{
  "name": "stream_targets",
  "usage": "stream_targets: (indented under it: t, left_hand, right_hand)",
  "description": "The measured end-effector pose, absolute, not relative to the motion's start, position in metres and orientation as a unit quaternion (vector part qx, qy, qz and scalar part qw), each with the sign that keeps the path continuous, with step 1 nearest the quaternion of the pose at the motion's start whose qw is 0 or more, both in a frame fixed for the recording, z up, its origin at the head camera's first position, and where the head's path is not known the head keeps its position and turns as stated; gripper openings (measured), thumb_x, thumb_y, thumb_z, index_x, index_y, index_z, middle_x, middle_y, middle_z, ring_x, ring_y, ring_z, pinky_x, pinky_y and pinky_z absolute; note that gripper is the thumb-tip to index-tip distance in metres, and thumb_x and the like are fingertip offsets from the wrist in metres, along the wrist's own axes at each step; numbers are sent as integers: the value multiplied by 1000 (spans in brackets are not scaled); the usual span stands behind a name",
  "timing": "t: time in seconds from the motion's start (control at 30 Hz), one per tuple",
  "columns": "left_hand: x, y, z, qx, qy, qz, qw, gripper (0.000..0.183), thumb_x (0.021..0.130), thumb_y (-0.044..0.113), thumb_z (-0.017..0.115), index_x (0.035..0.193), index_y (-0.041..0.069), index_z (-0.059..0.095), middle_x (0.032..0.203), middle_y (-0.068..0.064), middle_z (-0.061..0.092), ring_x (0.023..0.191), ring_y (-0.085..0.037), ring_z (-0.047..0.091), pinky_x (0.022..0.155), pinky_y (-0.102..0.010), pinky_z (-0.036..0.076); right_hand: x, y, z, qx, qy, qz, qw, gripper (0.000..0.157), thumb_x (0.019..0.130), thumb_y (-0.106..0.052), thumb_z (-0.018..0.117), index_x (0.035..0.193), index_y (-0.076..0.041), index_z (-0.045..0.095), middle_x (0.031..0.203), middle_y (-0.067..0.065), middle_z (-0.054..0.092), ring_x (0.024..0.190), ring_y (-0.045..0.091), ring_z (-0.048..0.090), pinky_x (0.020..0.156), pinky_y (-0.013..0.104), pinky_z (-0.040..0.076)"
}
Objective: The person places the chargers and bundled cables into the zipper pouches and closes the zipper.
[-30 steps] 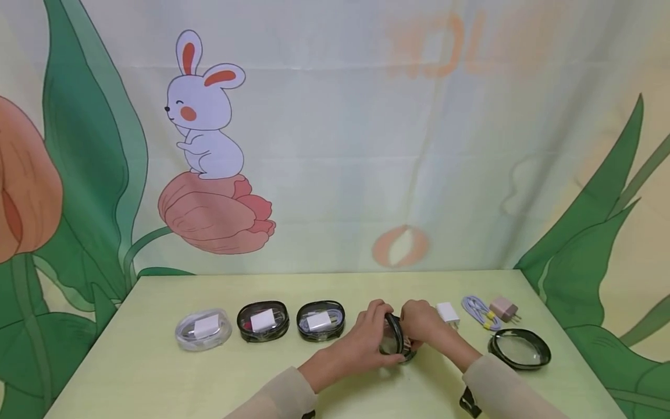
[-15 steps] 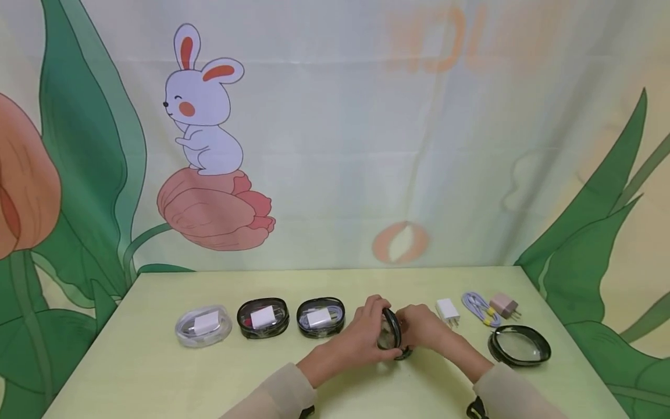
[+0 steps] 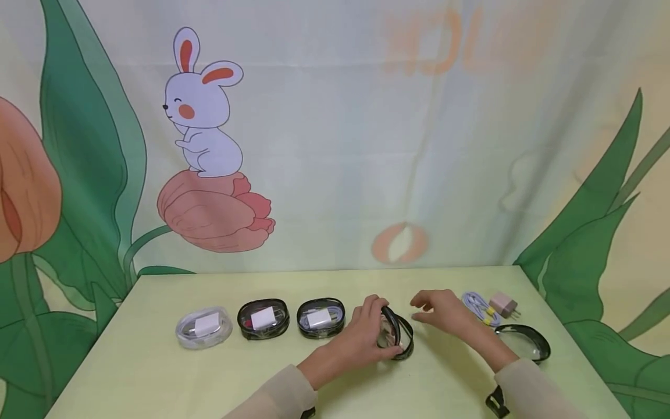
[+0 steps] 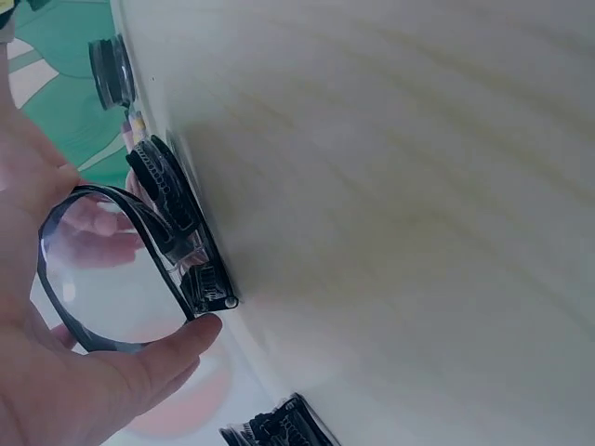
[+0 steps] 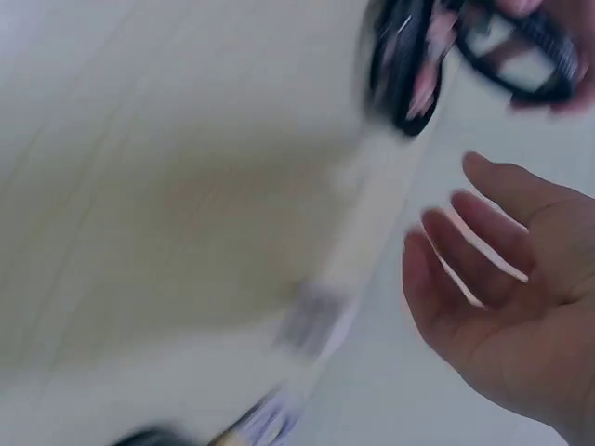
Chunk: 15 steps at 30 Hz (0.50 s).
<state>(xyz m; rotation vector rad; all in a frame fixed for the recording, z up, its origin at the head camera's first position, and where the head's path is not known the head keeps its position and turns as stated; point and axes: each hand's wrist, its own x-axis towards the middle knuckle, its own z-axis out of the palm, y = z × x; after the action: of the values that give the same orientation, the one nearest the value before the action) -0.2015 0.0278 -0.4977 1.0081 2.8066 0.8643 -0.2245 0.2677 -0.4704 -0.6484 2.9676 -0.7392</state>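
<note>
My left hand [image 3: 356, 334] grips a clear oval zip pouch [image 3: 405, 337] with black trim, tilted up on its side with its lid apart from its body. Its see-through lid [image 4: 112, 269] and black zipper show in the left wrist view, with the thumb along the lower edge. Something pinkish [image 5: 426, 84] shows blurred inside the pouch. To the right of the pouch, my right hand [image 3: 445, 311] is in the air, holding nothing, fingers loosely bent. It covers a white charger in the head view; the charger [image 5: 314, 321] appears blurred in the right wrist view.
Left of the hands stand a clear-edged pouch [image 3: 222, 337] and two black-trimmed pouches [image 3: 263, 333] [image 3: 321, 331], each with a white charger inside. To the right lie a lilac cable [image 3: 476, 308], a pink charger [image 3: 503, 304] and another black-trimmed pouch [image 3: 541, 343].
My right hand has come out from the pouch and moved right, over where the white charger lay. The pouch's lid and body now show apart. My left hand stays in place.
</note>
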Motion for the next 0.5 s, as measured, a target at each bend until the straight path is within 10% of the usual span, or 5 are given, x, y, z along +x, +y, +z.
stream_targets:
  t: [0.2, 0.5]
  left_hand:
    - [-198, 29, -497, 313, 912, 266, 26, 90, 91, 51, 72, 154, 7, 25, 154, -14, 28, 133, -40, 40, 105, -49, 46]
    - [-200, 31, -493, 312, 912, 265, 33, 92, 92, 53, 70, 157, 10, 23, 158, -13, 25, 137, -40, 37, 105, -49, 46]
  right_hand:
    - [-229, 298, -482, -111, 978, -174, -21, 45, 90, -20, 77, 124, 7, 64, 120, 26, 68, 106, 43, 66, 87, 53, 54]
    - [-231, 312, -491, -100, 989, -104, -31, 44, 86, -22, 81, 113, 10, 67, 85, 15, 70, 73, 24, 60, 64, 39, 51]
